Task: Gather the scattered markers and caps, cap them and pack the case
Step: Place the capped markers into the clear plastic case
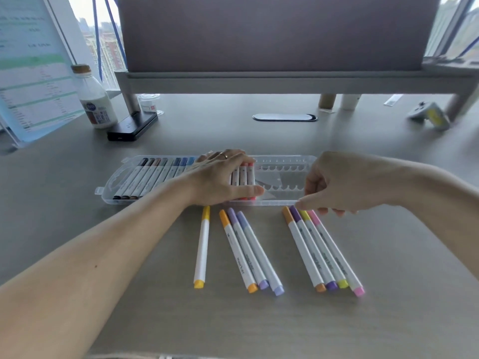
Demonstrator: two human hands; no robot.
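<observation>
Where the left hand (220, 177) lies, the case (274, 202) is hidden.

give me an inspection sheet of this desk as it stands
surface: grey desk, no spills seen
job's things: clear case part filled with packed markers; loose in front: single yellow marker, group of three, group of four
clutter: milk bottle, black device, game controller, document stand
grips: left hand flat on the packed markers; right hand curled at the case's near rim, hold unclear
cables: blue cords by the window
surroundings: grey partition, window with city view
</observation>
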